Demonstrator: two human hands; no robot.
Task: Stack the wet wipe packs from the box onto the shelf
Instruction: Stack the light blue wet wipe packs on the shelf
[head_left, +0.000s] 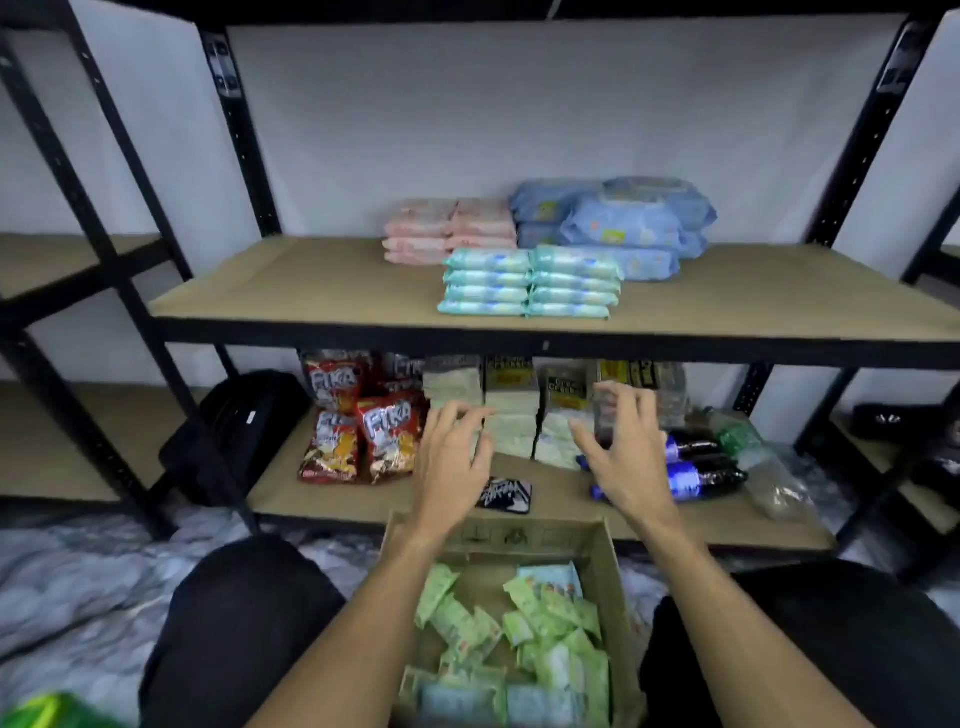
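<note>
A cardboard box (621, 577) stands between my knees, holding several green wet wipe packs (550, 629). On the middle shelf (291, 286) lie stacks of teal wipe packs (530, 283), pink packs (447, 228) and blue packs (623, 223). My left hand (452, 462) and my right hand (623, 457) hover above the box's far edge, in front of the lower shelf. Both have spread, relaxed fingers and hold nothing.
The lower shelf (561, 506) carries red snack bags (363, 421), pale stacked packs (509, 410), dark drink bottles (701, 467) and a small black patch (506, 493). A black bag (239, 431) sits at its left end. Black shelf uprights (244, 135) frame both sides.
</note>
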